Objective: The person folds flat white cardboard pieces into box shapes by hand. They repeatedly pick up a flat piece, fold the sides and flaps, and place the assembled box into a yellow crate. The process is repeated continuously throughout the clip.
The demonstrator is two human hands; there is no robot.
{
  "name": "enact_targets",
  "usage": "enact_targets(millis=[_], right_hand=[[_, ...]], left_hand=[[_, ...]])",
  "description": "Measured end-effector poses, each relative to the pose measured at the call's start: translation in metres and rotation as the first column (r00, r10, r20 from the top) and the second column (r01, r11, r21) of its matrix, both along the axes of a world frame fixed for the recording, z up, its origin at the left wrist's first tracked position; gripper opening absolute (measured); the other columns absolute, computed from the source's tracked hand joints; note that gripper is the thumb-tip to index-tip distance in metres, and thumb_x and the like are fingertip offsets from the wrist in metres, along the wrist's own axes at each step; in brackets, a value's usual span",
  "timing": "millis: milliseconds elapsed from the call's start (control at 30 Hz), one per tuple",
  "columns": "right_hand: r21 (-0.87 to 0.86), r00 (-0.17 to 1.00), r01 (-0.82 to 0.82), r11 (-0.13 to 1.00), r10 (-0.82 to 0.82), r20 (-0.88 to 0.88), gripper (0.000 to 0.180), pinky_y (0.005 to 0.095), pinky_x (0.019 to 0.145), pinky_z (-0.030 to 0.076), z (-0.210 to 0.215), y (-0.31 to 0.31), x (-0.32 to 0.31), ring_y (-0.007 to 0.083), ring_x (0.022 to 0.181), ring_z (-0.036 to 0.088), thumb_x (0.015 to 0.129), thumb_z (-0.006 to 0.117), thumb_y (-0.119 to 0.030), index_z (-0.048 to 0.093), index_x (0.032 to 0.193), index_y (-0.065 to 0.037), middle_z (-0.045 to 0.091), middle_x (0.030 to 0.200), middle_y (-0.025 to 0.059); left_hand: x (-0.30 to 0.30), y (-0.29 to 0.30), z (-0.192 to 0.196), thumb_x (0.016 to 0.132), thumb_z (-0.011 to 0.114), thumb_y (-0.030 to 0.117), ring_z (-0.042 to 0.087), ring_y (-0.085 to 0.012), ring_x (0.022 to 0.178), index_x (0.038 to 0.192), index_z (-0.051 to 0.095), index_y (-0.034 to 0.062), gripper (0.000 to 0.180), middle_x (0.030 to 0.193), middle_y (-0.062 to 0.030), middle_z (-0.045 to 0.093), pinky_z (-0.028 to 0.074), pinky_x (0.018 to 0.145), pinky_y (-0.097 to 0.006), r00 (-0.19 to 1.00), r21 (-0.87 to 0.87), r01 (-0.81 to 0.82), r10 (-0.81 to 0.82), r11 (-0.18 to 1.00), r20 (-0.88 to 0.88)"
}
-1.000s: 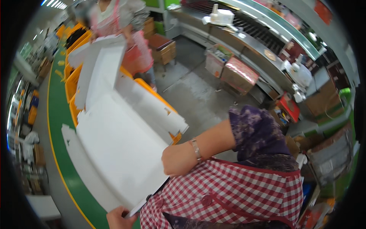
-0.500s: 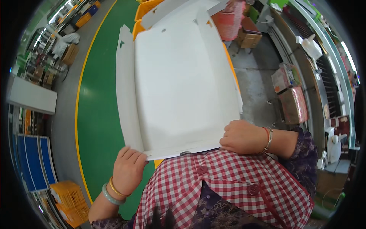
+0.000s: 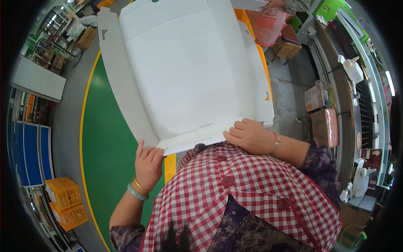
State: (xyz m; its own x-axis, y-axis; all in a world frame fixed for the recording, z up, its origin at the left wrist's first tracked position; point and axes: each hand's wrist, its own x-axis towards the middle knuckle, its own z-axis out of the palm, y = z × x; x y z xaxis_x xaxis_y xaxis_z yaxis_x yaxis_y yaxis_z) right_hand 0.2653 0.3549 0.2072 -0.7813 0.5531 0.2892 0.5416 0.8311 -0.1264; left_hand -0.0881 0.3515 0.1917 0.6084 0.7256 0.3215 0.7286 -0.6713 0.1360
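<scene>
A large white cardboard box blank (image 3: 184, 80) spans the space in front of me, its side flaps partly folded up and its far end leaning left. My left hand (image 3: 149, 161) grips its near left corner, fingers curled over the folded edge, thumb side hidden. On the near edge, right of the middle, my right hand (image 3: 252, 137) is closed over the folded flap. The near edge lies close against my checked apron (image 3: 252, 180). Under the blank's right side, more white cardboard (image 3: 262, 101) shows.
Orange crates (image 3: 247, 21) stand beneath the cardboard. At the top right, a co-worker's hand (image 3: 275, 4) touches another white cardboard piece. A workbench (image 3: 336, 84) with bottles runs along the right. Yellow baskets (image 3: 65, 197) sit at the lower left beside the green walkway (image 3: 109, 138).
Both hands have moved the blank farther up in view, and its far end has swung left. More cardboard and crate now show on the right. A co-worker's hand has come into view.
</scene>
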Motion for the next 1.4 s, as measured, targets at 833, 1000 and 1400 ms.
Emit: enact_targets(millis=[833,1000,1400], right_hand=[[-0.063,0.991,0.038,0.997,-0.045,-0.129,0.01,0.0327,0.072,0.045,-0.112,0.108,0.051,0.0216,0.079,0.056,0.075,0.06,-0.012,0.06,0.085,-0.01,0.059,0.079,0.0021],[-0.046,0.972,0.091,0.995,-0.099,-0.213,0.016,0.0368,0.077,0.046,-0.127,0.111,0.064,0.0235,0.081,0.059,0.075,0.069,-0.01,0.06,0.088,-0.009,0.063,0.084,0.0037],[-0.052,0.982,-0.049,0.997,0.038,-0.184,0.011,0.0367,0.08,0.046,-0.137,0.126,0.066,0.024,0.083,0.057,0.077,0.063,-0.01,0.059,0.088,-0.008,0.061,0.083,0.0054]], left_hand=[[0.101,-0.02,-0.086,0.08,0.06,0.008,0.056,-0.028,0.087,0.104,0.059,0.0038,0.024,0.091,-0.0092,0.061,0.044,0.086,-0.042,0.927,-0.14,-0.298,0.321,0.944,0.194],[0.177,0.007,-0.102,0.079,0.06,0.008,0.056,-0.0252,0.085,0.109,0.058,0.0026,0.031,0.09,-0.008,0.06,0.043,0.074,-0.037,0.893,-0.097,-0.349,0.362,0.932,0.266],[0.179,0.015,-0.115,0.083,0.06,0.016,0.058,-0.026,0.075,0.085,0.059,0.0085,0.008,0.074,-0.008,0.059,0.045,0.071,-0.038,0.871,-0.17,-0.42,0.449,0.891,0.2]])
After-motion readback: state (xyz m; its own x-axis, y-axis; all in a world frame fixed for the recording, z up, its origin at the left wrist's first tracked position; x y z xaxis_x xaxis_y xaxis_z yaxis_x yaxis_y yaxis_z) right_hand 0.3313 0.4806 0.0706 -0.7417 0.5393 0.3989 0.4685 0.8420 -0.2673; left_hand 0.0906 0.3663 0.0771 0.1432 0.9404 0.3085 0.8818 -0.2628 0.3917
